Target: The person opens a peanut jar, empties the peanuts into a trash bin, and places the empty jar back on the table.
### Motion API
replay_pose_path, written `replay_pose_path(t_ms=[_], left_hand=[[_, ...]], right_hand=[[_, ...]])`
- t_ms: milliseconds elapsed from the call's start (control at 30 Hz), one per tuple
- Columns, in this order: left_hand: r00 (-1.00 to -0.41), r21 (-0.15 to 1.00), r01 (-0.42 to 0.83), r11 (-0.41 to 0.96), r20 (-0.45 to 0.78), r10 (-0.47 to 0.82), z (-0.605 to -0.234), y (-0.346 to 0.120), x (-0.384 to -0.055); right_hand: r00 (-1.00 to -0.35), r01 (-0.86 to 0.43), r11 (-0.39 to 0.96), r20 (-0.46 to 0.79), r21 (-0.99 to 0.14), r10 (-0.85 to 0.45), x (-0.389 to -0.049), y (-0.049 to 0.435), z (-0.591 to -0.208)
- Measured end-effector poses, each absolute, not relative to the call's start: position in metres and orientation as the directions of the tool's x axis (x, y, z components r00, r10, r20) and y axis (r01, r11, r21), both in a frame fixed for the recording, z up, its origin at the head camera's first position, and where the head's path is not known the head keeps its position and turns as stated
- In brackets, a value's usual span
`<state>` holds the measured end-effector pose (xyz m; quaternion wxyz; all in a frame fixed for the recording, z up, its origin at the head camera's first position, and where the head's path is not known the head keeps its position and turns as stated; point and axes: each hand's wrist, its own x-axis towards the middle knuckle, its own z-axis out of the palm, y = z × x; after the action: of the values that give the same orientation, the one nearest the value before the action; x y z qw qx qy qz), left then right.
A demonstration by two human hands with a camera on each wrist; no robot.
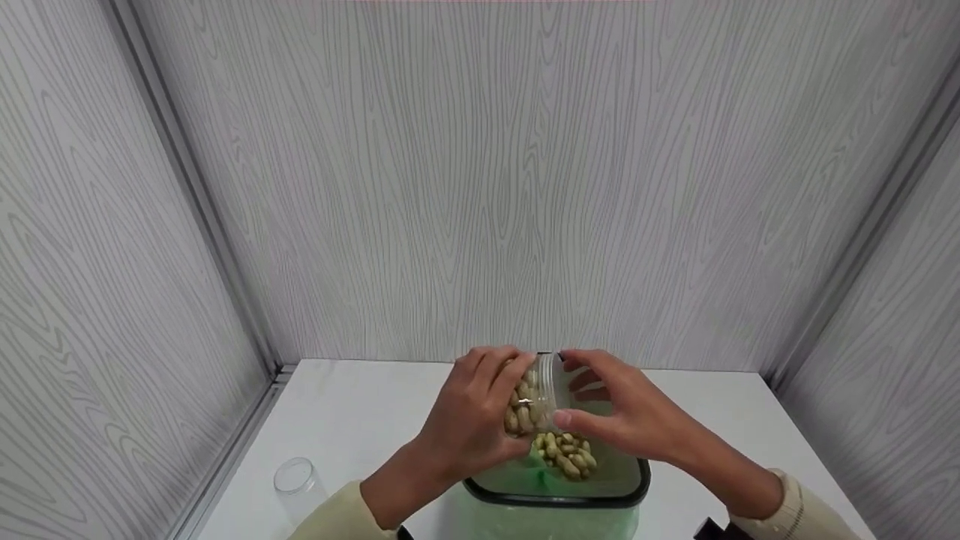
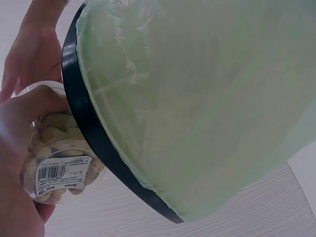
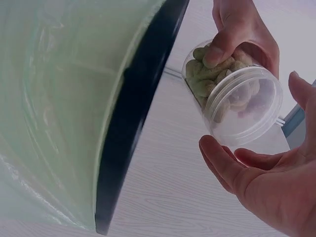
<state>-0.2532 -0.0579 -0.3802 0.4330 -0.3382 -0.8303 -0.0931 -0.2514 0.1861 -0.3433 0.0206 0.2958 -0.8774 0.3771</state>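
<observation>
A clear plastic jar [image 1: 534,397] with unshelled peanuts inside lies tipped on its side above a bin, mouth toward the right. My left hand [image 1: 472,412] grips its body, fingers over the top and thumb below. A barcode label [image 2: 63,174] shows on the jar's base in the left wrist view. My right hand [image 1: 634,409] hovers around the jar's mouth, fingers spread and bent slightly; whether a fingertip touches the rim, I cannot tell. More peanuts [image 1: 570,456] lie in the bin, below the jar.
The bin has a black rim [image 1: 555,501] and a pale green bag liner [image 2: 197,98]. On the white table [image 1: 360,405], left of my left forearm, stands a clear plastic container [image 1: 296,480]. Wood-grain panels [image 1: 480,187] enclose the table at the back and sides.
</observation>
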Motion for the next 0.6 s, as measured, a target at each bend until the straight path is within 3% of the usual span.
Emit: replay_pose_path(t_ms=[400,600], left_hand=[[-0.271,-0.268,0.611,0.745,0.813,0.515,-0.377,-0.055,-0.251],[-0.291,-0.271,0.63,0.728,0.786,0.545,-0.37,-0.055,-0.251]], right_hand=[[-0.8,-0.562,0.429,0.334,-0.707,-0.498,-0.254,0.178,-0.351],[-0.763,-0.623,0.418,0.398,-0.661,-0.509,-0.256,0.178,-0.354]])
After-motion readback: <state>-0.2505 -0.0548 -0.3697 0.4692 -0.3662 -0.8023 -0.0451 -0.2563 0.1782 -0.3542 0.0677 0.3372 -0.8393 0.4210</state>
